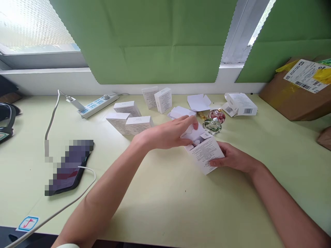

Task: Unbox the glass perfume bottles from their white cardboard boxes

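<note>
A small white carton [207, 155] with fine printed text is tilted above the table, its top end open. My right hand [231, 158] grips the carton's lower right part, thumb on the printed face. My left hand [170, 132] is at the open end, thumb and fingers closed around a white flap or insert there. Something small and pale shows inside the opening; its kind is unclear. Just behind stand two ornate glass bottles, a clear one [212, 126] and a pink one [217, 115]. Loose white card pieces [199, 102] lie beyond them.
Several white cartons [139, 124] stand left of my hands. An opened carton [241, 104] lies at the back right, near a brown cardboard box [297, 93]. A power strip [98, 105], a phone [71, 168] and a white cable [59, 208] are on the left.
</note>
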Motion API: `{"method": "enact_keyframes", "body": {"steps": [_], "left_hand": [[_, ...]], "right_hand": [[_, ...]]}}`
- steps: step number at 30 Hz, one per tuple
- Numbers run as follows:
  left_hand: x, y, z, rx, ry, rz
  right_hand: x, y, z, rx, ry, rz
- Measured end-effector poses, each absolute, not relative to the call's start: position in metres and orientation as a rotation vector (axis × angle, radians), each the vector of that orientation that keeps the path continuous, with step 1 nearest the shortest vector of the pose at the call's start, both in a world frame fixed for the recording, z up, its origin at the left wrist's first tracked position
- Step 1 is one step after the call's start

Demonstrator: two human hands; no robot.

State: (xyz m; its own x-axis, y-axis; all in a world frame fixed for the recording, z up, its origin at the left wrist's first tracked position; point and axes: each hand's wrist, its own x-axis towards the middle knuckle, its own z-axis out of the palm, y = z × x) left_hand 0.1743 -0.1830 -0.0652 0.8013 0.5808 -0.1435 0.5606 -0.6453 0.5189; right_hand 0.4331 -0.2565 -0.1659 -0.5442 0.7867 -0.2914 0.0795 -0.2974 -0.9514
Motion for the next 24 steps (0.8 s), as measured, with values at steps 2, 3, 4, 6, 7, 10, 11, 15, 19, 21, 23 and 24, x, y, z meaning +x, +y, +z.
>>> {"method": "enact_keyframes", "body": {"steps": [2, 3, 4, 6, 7, 10, 11, 15, 19, 21, 23, 24], "left_hand": [[0.174, -0.182, -0.067, 2.421, 0.899, 0.059], [0.175, -0.181, -0.068, 2.422, 0.907, 0.053], [0.175, -0.180, -0.069, 2.432, 0.891, 0.038], [0.176, -0.178, -0.070, 2.477, 0.807, 0.000], [0.177, -0.177, -0.071, 2.505, 0.758, -0.009], [0.176, -0.171, -0.074, 2.542, 0.633, 0.021], [0.176, -0.169, -0.075, 2.526, 0.595, 0.033], [0.173, -0.159, -0.080, 2.405, 0.515, 0.031], [0.175, -0.156, -0.087, 2.345, 0.559, 0.021], [0.177, -0.158, -0.089, 2.314, 0.646, -0.010], [0.178, -0.161, -0.088, 2.272, 0.750, -0.065], [0.178, -0.162, -0.087, 2.253, 0.785, -0.100]], "right_hand": [[0.433, -0.257, -0.165, -1.093, -1.459, 1.893], [0.433, -0.257, -0.165, -1.091, -1.460, 1.894], [0.433, -0.257, -0.165, -1.091, -1.462, 1.893], [0.432, -0.257, -0.164, -1.094, -1.465, 1.888], [0.432, -0.257, -0.164, -1.098, -1.464, 1.884], [0.431, -0.257, -0.162, -1.121, -1.460, 1.884], [0.431, -0.257, -0.161, -1.127, -1.462, 1.893], [0.432, -0.259, -0.156, -1.126, -1.470, 1.946], [0.435, -0.260, -0.152, -1.167, -1.477, 1.934], [0.437, -0.261, -0.150, -1.191, -1.489, 1.909], [0.438, -0.262, -0.149, -1.200, -1.501, 1.895], [0.438, -0.262, -0.148, -1.201, -1.505, 1.892]]}}
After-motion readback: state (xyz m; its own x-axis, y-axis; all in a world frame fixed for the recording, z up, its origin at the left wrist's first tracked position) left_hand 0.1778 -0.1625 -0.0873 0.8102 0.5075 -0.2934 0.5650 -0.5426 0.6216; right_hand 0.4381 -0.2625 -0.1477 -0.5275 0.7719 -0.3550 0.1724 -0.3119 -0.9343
